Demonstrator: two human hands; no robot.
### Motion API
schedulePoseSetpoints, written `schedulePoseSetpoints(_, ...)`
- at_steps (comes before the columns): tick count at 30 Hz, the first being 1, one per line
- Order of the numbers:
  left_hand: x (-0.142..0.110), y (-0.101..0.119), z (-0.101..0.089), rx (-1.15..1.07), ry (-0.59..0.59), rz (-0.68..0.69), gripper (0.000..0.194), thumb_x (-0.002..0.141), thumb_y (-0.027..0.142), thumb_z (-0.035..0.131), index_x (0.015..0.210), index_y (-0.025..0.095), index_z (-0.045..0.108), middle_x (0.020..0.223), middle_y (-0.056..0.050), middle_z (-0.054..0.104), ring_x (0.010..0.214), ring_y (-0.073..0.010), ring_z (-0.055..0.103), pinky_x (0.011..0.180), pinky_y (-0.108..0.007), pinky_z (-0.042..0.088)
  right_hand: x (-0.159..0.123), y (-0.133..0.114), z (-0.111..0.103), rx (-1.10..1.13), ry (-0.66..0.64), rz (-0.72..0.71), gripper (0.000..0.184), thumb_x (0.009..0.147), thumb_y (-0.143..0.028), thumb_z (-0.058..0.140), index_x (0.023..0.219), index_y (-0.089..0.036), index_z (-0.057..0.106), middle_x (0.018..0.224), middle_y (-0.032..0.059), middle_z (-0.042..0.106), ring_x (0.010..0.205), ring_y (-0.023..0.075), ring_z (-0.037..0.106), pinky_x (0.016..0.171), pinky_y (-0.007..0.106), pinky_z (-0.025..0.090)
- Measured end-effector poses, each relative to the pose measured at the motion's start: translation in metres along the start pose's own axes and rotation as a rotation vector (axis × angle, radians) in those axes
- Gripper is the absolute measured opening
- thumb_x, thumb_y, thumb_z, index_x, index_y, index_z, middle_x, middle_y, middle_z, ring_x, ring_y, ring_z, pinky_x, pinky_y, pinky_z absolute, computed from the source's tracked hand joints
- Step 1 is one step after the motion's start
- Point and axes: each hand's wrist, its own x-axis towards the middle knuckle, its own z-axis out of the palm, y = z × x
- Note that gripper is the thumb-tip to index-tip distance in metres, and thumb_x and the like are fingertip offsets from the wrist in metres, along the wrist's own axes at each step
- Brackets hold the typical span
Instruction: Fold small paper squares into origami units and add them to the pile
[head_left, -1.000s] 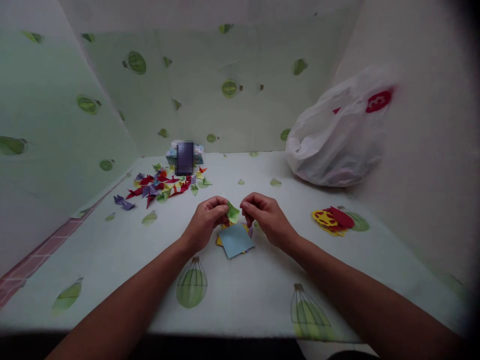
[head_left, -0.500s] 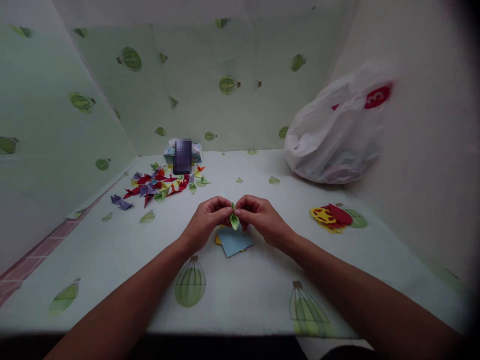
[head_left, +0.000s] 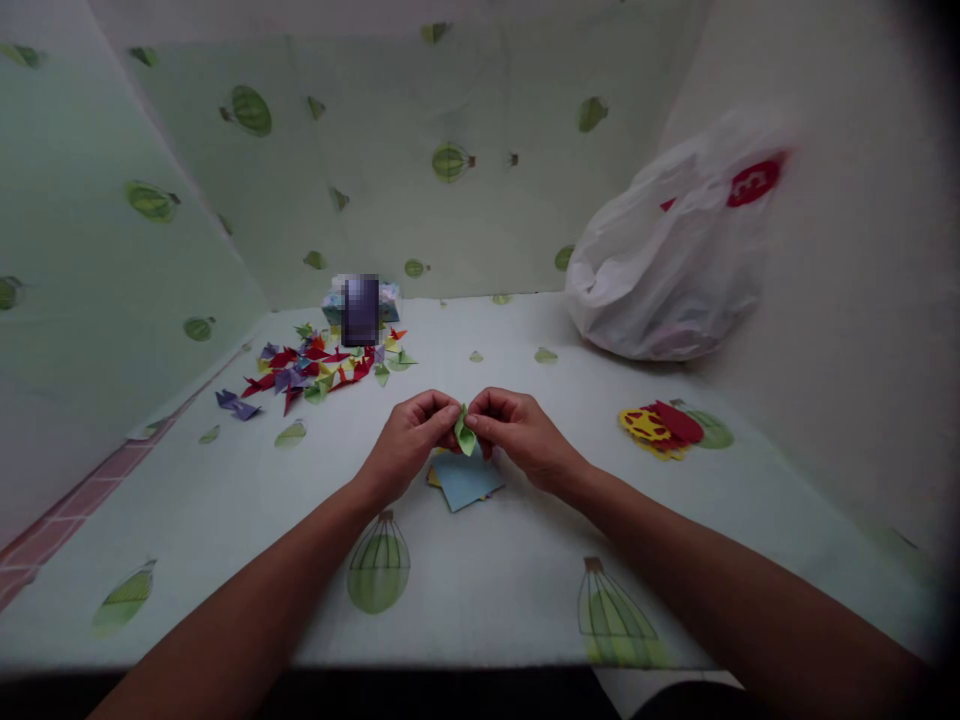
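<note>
A small folded piece of green paper (head_left: pixel 466 438) is pinched between my two hands, its pointed end hanging down toward me. My left hand (head_left: pixel 414 436) grips it from the left with thumb and fingertips closed. From the other side my right hand (head_left: pixel 519 436) pinches it the same way, thumb on top. Just below the hands lies a stack of square paper with a light blue sheet (head_left: pixel 468 482) uppermost and yellow edges showing under it. The curled fingers hide part of the green paper.
Folded paper cranes (head_left: pixel 307 370) in several colours are heaped at the back left, before a phone (head_left: pixel 361 312) leaning on a tissue box (head_left: pixel 389 300). A full white plastic bag (head_left: pixel 667 270) stands back right. Red and yellow cut-outs (head_left: pixel 660 430) lie to the right.
The green paper has tilted slightly between my fingers and shows more of its broad side. Both hands keep nearly the same place, and the whole view has shifted a little.
</note>
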Motion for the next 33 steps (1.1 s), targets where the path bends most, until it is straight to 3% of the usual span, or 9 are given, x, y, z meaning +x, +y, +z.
schedulePoseSetpoints(9, -0.0009, 0.0037, 0.0013, 0.226, 0.036, 0.093, 0.022, 0.086, 0.035, 0.064, 0.078, 0.015, 0.062, 0.066, 0.002, 0.059, 0.056, -0.0093, 0.058, 0.056, -0.022, 0.048, -0.0026, -0.0023, 0.0019, -0.069, 0.009, -0.017, 0.021, 0.08, -0.034, 0.067, 0.071, -0.018, 0.058, 0.065, -0.0037, 0.054, 0.051, 0.0079, 0.05, 0.05, 0.024, 0.04)
schedulePoseSetpoints(15, -0.0007, 0.0008, -0.0031, 0.242, 0.008, 0.093, 0.023, 0.085, 0.038, 0.066, 0.081, 0.016, 0.062, 0.069, 0.001, 0.06, 0.056, -0.0104, 0.059, 0.054, -0.023, 0.049, -0.0016, -0.0034, 0.0017, -0.131, 0.0, -0.02, 0.022, 0.081, -0.034, 0.065, 0.069, -0.018, 0.056, 0.06, -0.0045, 0.051, 0.05, 0.0083, 0.048, 0.05, 0.024, 0.039)
schedulePoseSetpoints(24, -0.002, -0.0007, 0.0008, 0.358, 0.112, 0.173, 0.017, 0.086, 0.031, 0.063, 0.077, 0.017, 0.059, 0.064, 0.003, 0.059, 0.052, -0.0088, 0.055, 0.05, -0.02, 0.044, -0.0032, -0.0043, 0.0039, 0.026, -0.051, 0.081, 0.023, 0.075, -0.035, 0.07, 0.073, -0.017, 0.057, 0.066, -0.0038, 0.054, 0.052, 0.0074, 0.048, 0.049, 0.023, 0.04)
schedulePoseSetpoints(33, -0.0021, 0.0058, -0.0011, 0.538, 0.041, 0.235, 0.004, 0.082, 0.02, 0.063, 0.079, 0.018, 0.061, 0.061, 0.003, 0.06, 0.052, -0.0094, 0.057, 0.053, -0.021, 0.042, -0.0008, -0.0029, 0.0018, -0.118, -0.026, 0.061, 0.01, 0.073, -0.023, 0.063, 0.069, -0.018, 0.056, 0.063, -0.0045, 0.052, 0.051, 0.0076, 0.048, 0.05, 0.023, 0.038)
